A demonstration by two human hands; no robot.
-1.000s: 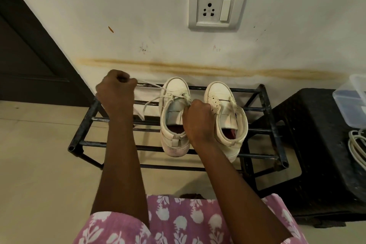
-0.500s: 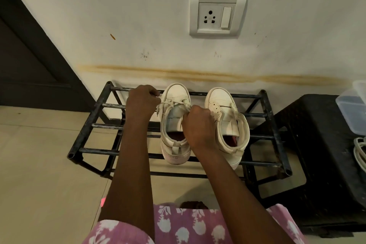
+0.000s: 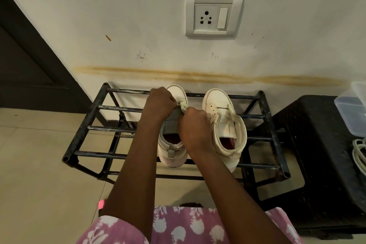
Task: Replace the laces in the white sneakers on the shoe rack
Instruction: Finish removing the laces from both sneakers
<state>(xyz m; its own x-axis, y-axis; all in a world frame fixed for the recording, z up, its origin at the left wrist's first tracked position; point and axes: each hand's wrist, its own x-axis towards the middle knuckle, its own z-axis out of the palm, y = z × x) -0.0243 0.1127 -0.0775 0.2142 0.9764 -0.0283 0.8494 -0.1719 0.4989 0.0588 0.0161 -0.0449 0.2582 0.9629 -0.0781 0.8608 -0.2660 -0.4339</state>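
Two white sneakers stand side by side on a black metal shoe rack (image 3: 85,134), toes to the wall. Over the left sneaker (image 3: 172,154), my left hand (image 3: 159,103) and my right hand (image 3: 193,125) are both curled and pinch its white lace (image 3: 183,106), which bunches in a knot between them at the lower eyelets. The hands hide most of that shoe's tongue. The right sneaker (image 3: 223,125) has empty eyelets and no lace that I can see.
The rack stands against a stained cream wall with a white socket plate (image 3: 213,15). A black plastic stool (image 3: 324,154) at the right carries a clear box (image 3: 351,109) and a white cable (image 3: 359,152). A dark door (image 3: 23,61) is at the left.
My left hand has come in from far out at the left, where it pulled the lace, to the left sneaker's eyelets. The right hand stays on that shoe.
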